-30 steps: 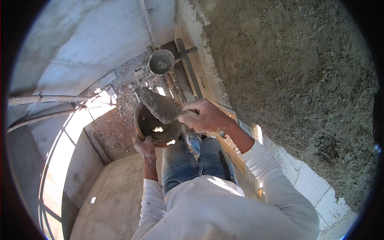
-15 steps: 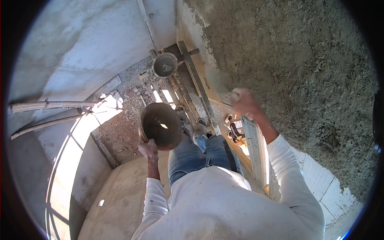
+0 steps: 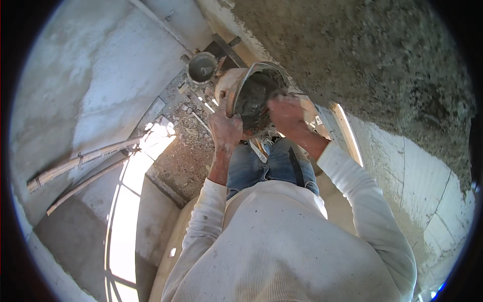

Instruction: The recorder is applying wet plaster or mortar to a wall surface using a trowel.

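Two hands work at a tilted mortar bucket (image 3: 232,86) just beyond the jeans (image 3: 245,170): the left hand (image 3: 226,131) grasps its near-left rim, while the right hand (image 3: 288,110) curls at the mouth, its hold impossible to tell. Rubble-strewn floor (image 3: 187,165) spreads leftward; the rough mortar-coated wall (image 3: 352,60) hems the right, and a second bucket (image 3: 194,59) stands past the far-left rim.

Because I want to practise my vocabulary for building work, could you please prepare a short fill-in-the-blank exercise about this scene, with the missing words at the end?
1. The left hand grips the bucket, which is not upright but ____.
2. The rough wall lies beyond the right hand, on the picture's ____ side.
3. Both sleeves are ____ in colour.
4. The jeans are ____ in colour.

Missing words: tilted; right; white; blue.
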The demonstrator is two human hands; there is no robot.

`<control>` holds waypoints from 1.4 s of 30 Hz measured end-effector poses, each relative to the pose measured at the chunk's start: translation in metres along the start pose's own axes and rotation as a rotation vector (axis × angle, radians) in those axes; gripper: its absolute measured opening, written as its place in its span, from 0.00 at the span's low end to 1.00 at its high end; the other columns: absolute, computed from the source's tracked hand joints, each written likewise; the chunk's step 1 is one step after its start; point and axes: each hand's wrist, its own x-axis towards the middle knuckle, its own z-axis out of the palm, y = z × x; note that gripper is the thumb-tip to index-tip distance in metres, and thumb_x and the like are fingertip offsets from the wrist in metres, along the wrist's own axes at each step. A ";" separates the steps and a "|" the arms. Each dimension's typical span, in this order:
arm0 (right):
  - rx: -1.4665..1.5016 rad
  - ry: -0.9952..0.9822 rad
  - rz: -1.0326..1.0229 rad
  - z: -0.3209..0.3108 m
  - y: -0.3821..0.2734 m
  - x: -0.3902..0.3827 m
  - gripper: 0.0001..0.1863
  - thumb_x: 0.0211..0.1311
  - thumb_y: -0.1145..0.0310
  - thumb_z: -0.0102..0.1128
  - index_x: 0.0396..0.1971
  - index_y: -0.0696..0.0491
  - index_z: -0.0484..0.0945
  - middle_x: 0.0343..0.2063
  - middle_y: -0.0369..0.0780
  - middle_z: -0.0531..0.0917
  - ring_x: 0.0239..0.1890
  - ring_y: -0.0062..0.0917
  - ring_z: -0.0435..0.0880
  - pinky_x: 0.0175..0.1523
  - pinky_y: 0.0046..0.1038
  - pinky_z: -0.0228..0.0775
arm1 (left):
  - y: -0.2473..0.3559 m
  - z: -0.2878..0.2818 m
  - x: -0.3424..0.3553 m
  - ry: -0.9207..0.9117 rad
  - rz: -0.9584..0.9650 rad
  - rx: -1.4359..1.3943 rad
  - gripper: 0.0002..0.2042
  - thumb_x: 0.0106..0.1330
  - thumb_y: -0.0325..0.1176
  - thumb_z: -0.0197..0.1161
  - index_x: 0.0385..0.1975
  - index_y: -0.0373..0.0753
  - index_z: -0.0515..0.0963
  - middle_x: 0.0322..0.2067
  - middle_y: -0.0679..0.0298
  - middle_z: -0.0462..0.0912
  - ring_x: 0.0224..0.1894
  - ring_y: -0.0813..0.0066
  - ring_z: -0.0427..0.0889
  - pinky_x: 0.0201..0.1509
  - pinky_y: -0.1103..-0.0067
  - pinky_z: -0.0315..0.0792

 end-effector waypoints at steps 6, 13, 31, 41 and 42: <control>0.155 -0.055 -0.010 -0.026 0.012 -0.019 0.08 0.61 0.68 0.57 0.36 0.49 0.85 0.37 0.44 0.87 0.49 0.43 0.85 0.58 0.40 0.74 | 0.005 0.006 0.005 0.047 0.187 -0.145 0.25 0.56 0.24 0.64 0.57 0.29 0.79 0.34 0.46 0.87 0.37 0.58 0.88 0.46 0.68 0.78; 0.182 0.015 -0.018 -0.027 0.037 -0.031 0.13 0.57 0.64 0.65 0.40 0.53 0.85 0.38 0.50 0.88 0.49 0.42 0.87 0.55 0.41 0.77 | 0.040 0.009 -0.014 -0.047 0.132 0.090 0.30 0.53 0.20 0.57 0.63 0.31 0.77 0.43 0.41 0.88 0.46 0.55 0.90 0.52 0.68 0.79; 0.546 -0.151 0.064 -0.037 0.016 -0.006 0.27 0.64 0.53 0.63 0.54 0.57 0.82 0.49 0.55 0.85 0.54 0.51 0.84 0.61 0.44 0.75 | -0.085 0.026 -0.022 0.324 -0.153 -0.715 0.22 0.55 0.18 0.58 0.53 0.29 0.80 0.36 0.65 0.86 0.35 0.75 0.82 0.42 0.76 0.76; 0.304 0.211 -0.184 -0.066 -0.084 0.144 0.19 0.64 0.57 0.66 0.43 0.59 0.84 0.30 0.52 0.87 0.34 0.44 0.88 0.41 0.41 0.80 | -0.215 -0.020 -0.062 0.679 -0.455 -0.734 0.25 0.52 0.16 0.56 0.55 0.29 0.79 0.41 0.63 0.86 0.39 0.73 0.83 0.45 0.77 0.77; 0.517 0.074 -0.266 -0.073 -0.099 0.149 0.19 0.64 0.57 0.66 0.42 0.59 0.84 0.27 0.50 0.87 0.30 0.41 0.88 0.38 0.38 0.80 | -0.238 -0.024 -0.074 0.696 -0.507 -0.712 0.26 0.52 0.16 0.56 0.55 0.29 0.79 0.41 0.63 0.86 0.39 0.73 0.83 0.45 0.77 0.77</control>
